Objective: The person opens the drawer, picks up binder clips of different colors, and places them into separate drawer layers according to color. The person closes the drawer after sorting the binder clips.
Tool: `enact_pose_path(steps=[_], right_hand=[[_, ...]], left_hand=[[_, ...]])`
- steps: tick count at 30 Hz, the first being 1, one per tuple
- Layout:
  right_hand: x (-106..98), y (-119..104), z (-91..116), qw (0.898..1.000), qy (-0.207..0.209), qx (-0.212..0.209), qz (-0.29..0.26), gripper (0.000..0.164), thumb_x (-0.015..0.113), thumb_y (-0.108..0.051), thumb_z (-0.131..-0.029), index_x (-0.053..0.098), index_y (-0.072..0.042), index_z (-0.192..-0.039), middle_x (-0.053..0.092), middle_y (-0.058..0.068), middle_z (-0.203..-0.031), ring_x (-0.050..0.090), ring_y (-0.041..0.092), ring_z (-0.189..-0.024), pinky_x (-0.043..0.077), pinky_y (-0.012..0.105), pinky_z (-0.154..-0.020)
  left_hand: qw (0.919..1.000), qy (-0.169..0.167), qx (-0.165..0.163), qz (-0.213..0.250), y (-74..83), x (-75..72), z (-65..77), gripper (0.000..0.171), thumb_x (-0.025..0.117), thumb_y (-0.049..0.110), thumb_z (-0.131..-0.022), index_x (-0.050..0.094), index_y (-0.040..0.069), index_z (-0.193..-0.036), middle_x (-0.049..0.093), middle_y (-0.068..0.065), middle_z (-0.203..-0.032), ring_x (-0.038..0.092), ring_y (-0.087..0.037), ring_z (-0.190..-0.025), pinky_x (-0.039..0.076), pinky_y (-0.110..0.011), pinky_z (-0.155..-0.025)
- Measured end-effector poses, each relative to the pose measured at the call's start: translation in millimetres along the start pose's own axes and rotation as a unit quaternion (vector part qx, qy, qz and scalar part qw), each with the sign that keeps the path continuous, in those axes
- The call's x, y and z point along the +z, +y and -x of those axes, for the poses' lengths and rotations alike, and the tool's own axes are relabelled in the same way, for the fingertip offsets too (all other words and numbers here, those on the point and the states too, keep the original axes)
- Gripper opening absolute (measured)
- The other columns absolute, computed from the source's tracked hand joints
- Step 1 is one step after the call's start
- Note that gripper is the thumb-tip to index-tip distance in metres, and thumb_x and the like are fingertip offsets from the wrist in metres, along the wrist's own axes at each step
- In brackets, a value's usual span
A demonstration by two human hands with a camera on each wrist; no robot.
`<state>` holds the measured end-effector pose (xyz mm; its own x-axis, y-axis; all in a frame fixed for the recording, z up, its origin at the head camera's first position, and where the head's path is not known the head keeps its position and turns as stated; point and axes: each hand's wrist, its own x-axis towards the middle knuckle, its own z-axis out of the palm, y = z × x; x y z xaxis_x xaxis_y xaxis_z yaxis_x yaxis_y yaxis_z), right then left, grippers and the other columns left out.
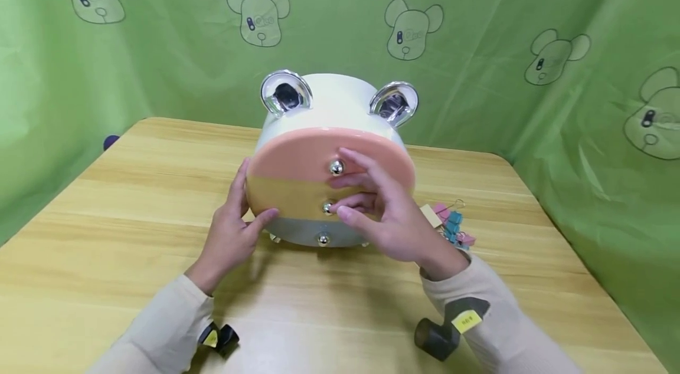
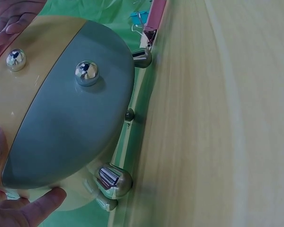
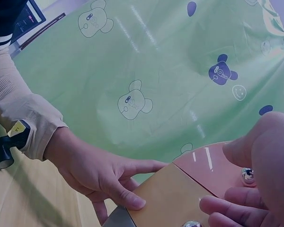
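A round-fronted drawer box (image 1: 292, 156) stands on the table, with a white body, silver ears and small silver feet. Its front has pink, yellow and grey-blue bands, each with a silver knob (image 1: 323, 239). My left hand (image 1: 228, 238) grips the box's left edge, thumb on the front and fingers along the side. In front of the right half hovers my right hand (image 1: 393, 215), fingers spread and loosely bent, its fingertips close to the top and middle knobs. The right wrist view shows this hand (image 3: 274, 165) beside the pink band with nothing in its fingers.
Blue and pink binder clips (image 1: 453, 226) lie in a small pile right of the box, beside a cream-coloured block (image 1: 431, 216). The wooden table (image 1: 133, 232) is enclosed by a green curtain (image 1: 329, 20) printed with bear heads.
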<state>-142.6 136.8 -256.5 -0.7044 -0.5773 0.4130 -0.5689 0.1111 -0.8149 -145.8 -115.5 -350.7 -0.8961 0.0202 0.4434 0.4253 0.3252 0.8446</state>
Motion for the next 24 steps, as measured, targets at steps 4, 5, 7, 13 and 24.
enact_pose_path(steps=[4, 5, 7, 13, 24], right_hand=[[1.2, -0.2, -1.7, 1.0, -0.005, -0.006, 0.002, 0.071, 0.063, 0.0, -0.09, 0.029, -0.008, -0.152, 0.054, 0.019, -0.13, 0.065, 0.031, -0.098, 0.054, 0.039, -0.085], [1.5, -0.3, -1.8, 1.0, -0.006, -0.005, 0.0, 0.07, 0.063, 0.0, -0.09, 0.029, -0.008, -0.151, 0.054, 0.019, -0.13, 0.065, 0.031, -0.098, 0.054, 0.039, -0.085], [1.7, -0.3, -1.8, 1.0, -0.006, -0.006, -0.002, 0.069, 0.063, 0.001, -0.09, 0.03, -0.007, -0.151, 0.054, 0.019, -0.131, 0.065, 0.032, -0.098, 0.054, 0.039, -0.085], [2.1, -0.1, -2.6, 1.0, -0.002, -0.011, -0.009, 0.063, 0.062, 0.002, -0.09, 0.035, -0.003, -0.146, 0.055, 0.02, -0.13, 0.065, 0.036, -0.097, 0.054, 0.039, -0.085], [3.6, -0.6, 0.7, 1.0, 0.007, -0.007, -0.019, 0.059, 0.061, 0.003, -0.09, 0.037, -0.002, -0.144, 0.056, 0.019, -0.129, 0.065, 0.036, -0.099, 0.054, 0.04, -0.085]], left_hand=[[1.0, 0.001, 0.006, 0.002, -1.2, -1.3, 0.6, 0.094, 0.069, 0.002, -0.088, 0.01, 0.027, -0.157, 0.043, -0.025, -0.143, 0.048, -0.04, -0.125, 0.052, -0.045, -0.084], [1.0, 0.001, 0.008, 0.002, -1.4, -1.4, 0.7, 0.094, 0.069, 0.002, -0.088, 0.01, 0.027, -0.157, 0.043, -0.026, -0.143, 0.049, -0.04, -0.124, 0.052, -0.045, -0.084], [0.9999, 0.001, 0.012, 0.002, -1.6, -1.1, 1.0, 0.094, 0.068, 0.002, -0.088, 0.01, 0.026, -0.157, 0.044, -0.026, -0.142, 0.049, -0.04, -0.124, 0.052, -0.044, -0.083], [0.9999, 0.002, 0.016, 0.0, -0.7, 0.1, 1.9, 0.093, 0.068, 0.002, -0.088, 0.009, 0.023, -0.157, 0.044, -0.026, -0.142, 0.05, -0.041, -0.123, 0.053, -0.043, -0.081], [0.9998, -0.003, 0.02, -0.007, -1.4, 1.4, 3.3, 0.091, 0.067, 0.003, -0.09, 0.009, 0.023, -0.157, 0.038, -0.025, -0.146, 0.046, -0.041, -0.126, 0.053, -0.043, -0.08]])
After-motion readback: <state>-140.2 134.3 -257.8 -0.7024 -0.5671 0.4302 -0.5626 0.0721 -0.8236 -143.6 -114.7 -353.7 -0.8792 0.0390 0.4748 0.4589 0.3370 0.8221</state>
